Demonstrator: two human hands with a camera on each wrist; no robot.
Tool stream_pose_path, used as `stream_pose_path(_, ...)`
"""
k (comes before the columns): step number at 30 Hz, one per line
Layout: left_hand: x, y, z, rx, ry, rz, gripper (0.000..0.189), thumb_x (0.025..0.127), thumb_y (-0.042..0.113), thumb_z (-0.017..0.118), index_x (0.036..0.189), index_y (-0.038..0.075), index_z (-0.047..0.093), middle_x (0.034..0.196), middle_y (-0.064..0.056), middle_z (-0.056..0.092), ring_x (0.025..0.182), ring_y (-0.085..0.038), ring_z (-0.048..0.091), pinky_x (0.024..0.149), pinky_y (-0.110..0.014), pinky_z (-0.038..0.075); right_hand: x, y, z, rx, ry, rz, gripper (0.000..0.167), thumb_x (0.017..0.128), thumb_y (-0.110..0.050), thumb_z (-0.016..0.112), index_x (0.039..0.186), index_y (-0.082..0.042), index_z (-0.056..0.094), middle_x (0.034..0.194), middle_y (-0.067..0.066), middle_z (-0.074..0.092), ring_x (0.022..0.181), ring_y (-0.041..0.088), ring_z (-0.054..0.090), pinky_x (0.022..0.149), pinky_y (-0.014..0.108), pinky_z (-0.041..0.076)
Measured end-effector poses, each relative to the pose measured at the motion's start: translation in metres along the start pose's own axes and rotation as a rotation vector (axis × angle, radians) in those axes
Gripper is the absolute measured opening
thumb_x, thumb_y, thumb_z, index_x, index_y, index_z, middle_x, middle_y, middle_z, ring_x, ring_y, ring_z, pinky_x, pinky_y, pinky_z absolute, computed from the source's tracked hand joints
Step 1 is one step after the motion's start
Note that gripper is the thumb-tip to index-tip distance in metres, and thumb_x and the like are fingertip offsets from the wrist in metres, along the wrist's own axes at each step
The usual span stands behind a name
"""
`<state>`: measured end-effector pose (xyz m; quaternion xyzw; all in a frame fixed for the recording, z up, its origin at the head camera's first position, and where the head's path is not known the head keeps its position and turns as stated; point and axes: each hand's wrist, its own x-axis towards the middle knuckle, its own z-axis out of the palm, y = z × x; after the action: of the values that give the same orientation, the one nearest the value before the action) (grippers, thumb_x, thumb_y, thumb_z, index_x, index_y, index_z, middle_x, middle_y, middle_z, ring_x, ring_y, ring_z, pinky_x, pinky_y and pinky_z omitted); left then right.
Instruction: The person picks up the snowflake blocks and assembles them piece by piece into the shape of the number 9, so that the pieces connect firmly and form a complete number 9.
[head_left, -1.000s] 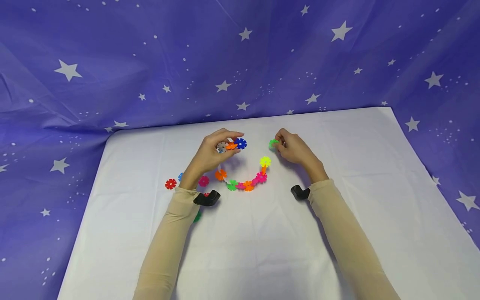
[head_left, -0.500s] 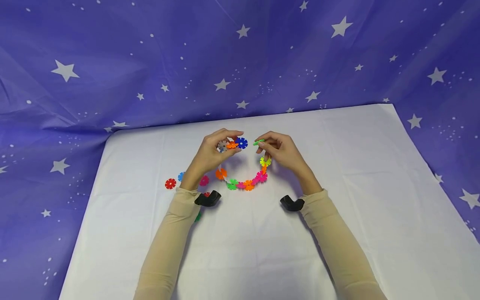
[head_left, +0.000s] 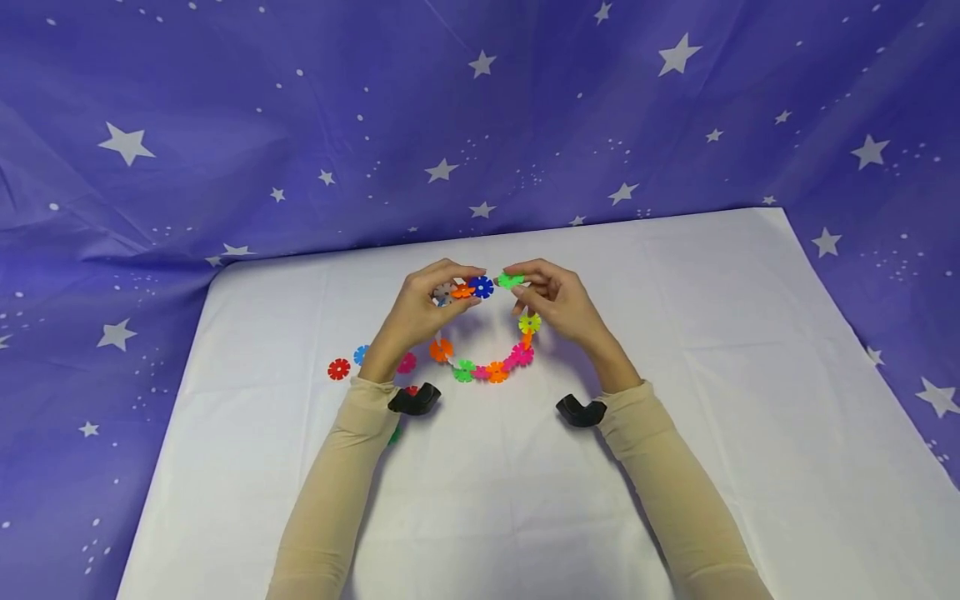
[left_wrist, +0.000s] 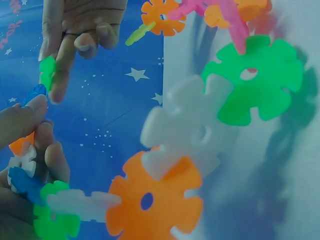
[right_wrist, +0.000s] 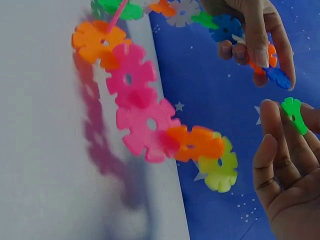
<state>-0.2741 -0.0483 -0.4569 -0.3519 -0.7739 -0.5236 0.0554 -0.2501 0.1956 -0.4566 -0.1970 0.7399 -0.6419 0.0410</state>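
Observation:
In the head view my left hand [head_left: 420,304] pinches the dark blue notched disc [head_left: 482,287] at one end of a chain of snowflake building discs. The chain curves down past an orange disc [head_left: 441,350] and round to the yellow disc [head_left: 529,323] at its other end. Between the thumb and fingertips of my right hand [head_left: 564,307] is a single bright green disc [head_left: 511,281], right beside the blue one. The right wrist view shows this green disc [right_wrist: 294,116] edge-on, a small gap below the blue disc [right_wrist: 277,78]. Part of the chain is hidden behind my left fingers.
Loose discs lie on the white tablecloth [head_left: 480,500] by my left wrist: a red one [head_left: 339,369], a light blue one [head_left: 362,355], a pink one [head_left: 407,362] and a green one [head_left: 395,434] partly under the sleeve. A purple star-patterned cloth [head_left: 375,125] hangs behind.
My right hand has moved left, bringing the green disc from beyond the yellow end to beside the blue disc, and has turned it. The left hand stays nearly still.

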Motion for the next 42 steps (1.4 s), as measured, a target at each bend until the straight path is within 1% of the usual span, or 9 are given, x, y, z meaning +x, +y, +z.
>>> stream_pose_path(5,-0.001,-0.001,0.001,0.016,0.01,0.012,0.035,0.083,0.01,0.078,0.117,0.009,0.071,0.103,-0.003,0.07,0.098,-0.014,0.064,0.088,-0.029,0.05,0.0,-0.003,0.003,0.011,-0.014,0.001,0.027,0.096,0.001,0.057,0.123,0.006,0.06,0.091,-0.007,0.072,0.069,0.013,0.069,0.063,0.035,0.053)
stream_pose_path(10,0.0,0.0,0.002,0.015,0.024,0.024,0.035,0.082,0.009,0.079,0.116,0.008,0.071,0.103,-0.005,0.071,0.096,-0.016,0.065,0.085,-0.028,0.051,0.0,-0.003,0.006,0.01,0.003,-0.004,0.025,0.096,-0.002,0.059,0.12,0.005,0.061,0.093,-0.004,0.073,0.071,0.014,0.069,0.063,0.034,0.052)
stream_pose_path(14,0.0,0.001,0.002,0.017,0.041,0.034,0.036,0.08,0.009,0.08,0.115,0.009,0.073,0.1,-0.005,0.072,0.091,-0.016,0.064,0.078,-0.026,0.05,0.0,-0.002,0.008,0.001,0.032,-0.011,0.025,0.096,-0.004,0.06,0.119,0.004,0.062,0.096,0.002,0.074,0.071,0.015,0.069,0.063,0.035,0.052)
stream_pose_path(18,0.0,0.003,0.002,0.023,0.047,0.04,0.035,0.08,0.009,0.08,0.115,0.009,0.073,0.097,-0.005,0.072,0.086,-0.016,0.063,0.073,-0.025,0.049,0.0,-0.001,0.01,-0.017,0.067,-0.009,0.024,0.096,-0.008,0.062,0.118,0.001,0.065,0.094,0.002,0.075,0.071,0.015,0.069,0.063,0.035,0.053)
stream_pose_path(26,0.001,0.004,0.001,0.065,0.065,0.078,0.036,0.079,0.007,0.081,0.114,0.008,0.074,0.092,-0.006,0.072,0.081,-0.016,0.062,0.071,-0.025,0.051,0.001,-0.003,0.015,-0.085,0.108,0.002,0.025,0.1,-0.015,0.056,0.119,-0.002,0.067,0.084,0.014,0.074,0.071,0.013,0.068,0.064,0.035,0.054)
stream_pose_path(31,0.001,0.004,0.003,0.063,0.061,0.096,0.036,0.079,0.005,0.081,0.114,0.006,0.073,0.093,-0.007,0.071,0.084,-0.018,0.063,0.07,-0.024,0.049,0.0,-0.004,0.019,-0.11,0.143,0.008,0.022,0.098,-0.013,0.059,0.113,-0.001,0.069,0.087,0.017,0.074,0.073,0.014,0.069,0.066,0.036,0.054)
stream_pose_path(34,0.0,0.003,0.005,0.062,0.068,0.09,0.036,0.078,0.003,0.08,0.113,0.005,0.073,0.092,-0.008,0.071,0.084,-0.019,0.064,0.07,-0.022,0.05,0.0,-0.004,0.022,-0.133,0.173,0.007,0.019,0.097,-0.011,0.061,0.109,-0.001,0.071,0.087,0.017,0.074,0.074,0.015,0.068,0.066,0.031,0.053)
stream_pose_path(38,-0.001,0.0,0.008,0.047,0.07,0.072,0.037,0.077,0.0,0.08,0.114,0.003,0.073,0.091,-0.009,0.071,0.084,-0.019,0.065,0.069,-0.021,0.052,0.0,-0.006,0.027,-0.164,0.209,0.02,0.016,0.095,-0.009,0.063,0.104,-0.001,0.073,0.089,0.015,0.075,0.074,0.014,0.063,0.07,0.025,0.049)
stream_pose_path(42,0.0,-0.002,0.01,0.039,0.06,0.041,0.036,0.078,0.003,0.08,0.113,0.004,0.073,0.095,-0.008,0.072,0.088,-0.019,0.066,0.073,-0.025,0.053,0.001,-0.005,0.028,-0.153,0.203,0.038,0.015,0.095,-0.009,0.063,0.103,-0.001,0.073,0.089,0.016,0.075,0.08,0.021,0.064,0.07,0.024,0.043)
